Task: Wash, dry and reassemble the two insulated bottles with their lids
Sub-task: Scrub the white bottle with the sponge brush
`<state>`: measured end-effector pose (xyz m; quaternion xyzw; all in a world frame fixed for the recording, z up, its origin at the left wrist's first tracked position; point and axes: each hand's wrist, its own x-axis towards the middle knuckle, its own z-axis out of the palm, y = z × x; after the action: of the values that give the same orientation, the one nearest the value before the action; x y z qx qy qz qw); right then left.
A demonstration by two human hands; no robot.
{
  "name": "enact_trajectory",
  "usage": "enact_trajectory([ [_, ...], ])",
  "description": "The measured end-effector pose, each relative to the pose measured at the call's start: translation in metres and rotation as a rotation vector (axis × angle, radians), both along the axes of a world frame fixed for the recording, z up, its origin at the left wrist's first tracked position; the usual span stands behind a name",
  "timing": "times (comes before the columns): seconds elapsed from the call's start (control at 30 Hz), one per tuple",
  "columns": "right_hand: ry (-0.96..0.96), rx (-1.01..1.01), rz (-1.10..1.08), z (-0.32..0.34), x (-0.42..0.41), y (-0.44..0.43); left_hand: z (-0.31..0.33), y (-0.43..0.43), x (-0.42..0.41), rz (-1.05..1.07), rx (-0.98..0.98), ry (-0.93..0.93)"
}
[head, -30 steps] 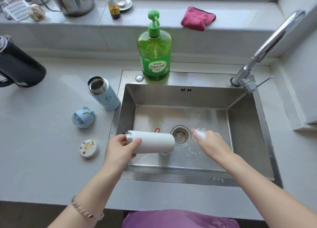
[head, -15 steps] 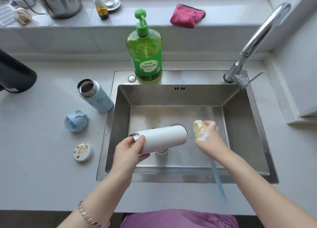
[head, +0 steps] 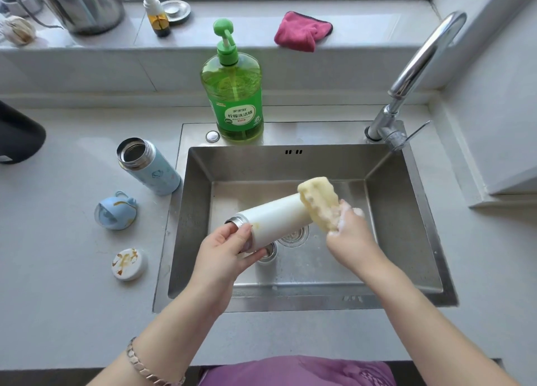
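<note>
One bottle [head: 276,217] is under way: the left grip [head: 226,249] clasps its neck over the sink [head: 191,211], while the right grip [head: 348,228], clutching a soapy sponge [head: 318,202], has lifted it onto the base. Washing has barely begun.

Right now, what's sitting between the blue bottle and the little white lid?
The blue lid lies on the counter between the blue bottle and the white lid, as the head view shows.
</note>
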<state>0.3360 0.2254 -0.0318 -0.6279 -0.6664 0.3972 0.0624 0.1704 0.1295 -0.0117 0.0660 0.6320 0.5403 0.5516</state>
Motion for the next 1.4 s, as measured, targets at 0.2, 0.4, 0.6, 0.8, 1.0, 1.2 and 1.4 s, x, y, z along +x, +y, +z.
enact_trajectory([
  [0.2, 0.172, -0.031, -0.015, 0.007, 0.006, -0.002, 0.001, -0.007, -0.002, -0.001, 0.033, -0.041],
  [0.4, 0.195, 0.057, 0.046, 0.009, -0.007, -0.026, 0.005, -0.011, 0.000, -0.030, 0.094, -0.035],
  [0.6, 0.291, 0.046, 0.001, 0.004, -0.006, -0.026, 0.010, -0.016, 0.001, -0.009, 0.145, -0.025],
  [0.8, 0.386, -0.037, 0.207, 0.021, -0.011, -0.050, 0.012, -0.017, -0.001, 0.002, 0.193, -0.071],
  [1.0, 0.314, 0.135, 0.197, 0.014, -0.010, -0.046, 0.016, -0.015, -0.001, -0.075, 0.209, -0.039],
  [1.2, 0.144, 0.100, 0.012, 0.009, 0.003, -0.015, 0.017, -0.015, -0.005, -0.110, 0.194, 0.002],
  [1.4, 0.300, 0.097, 0.245, 0.025, -0.003, -0.039, 0.016, -0.016, -0.010, -0.110, 0.201, -0.014],
])
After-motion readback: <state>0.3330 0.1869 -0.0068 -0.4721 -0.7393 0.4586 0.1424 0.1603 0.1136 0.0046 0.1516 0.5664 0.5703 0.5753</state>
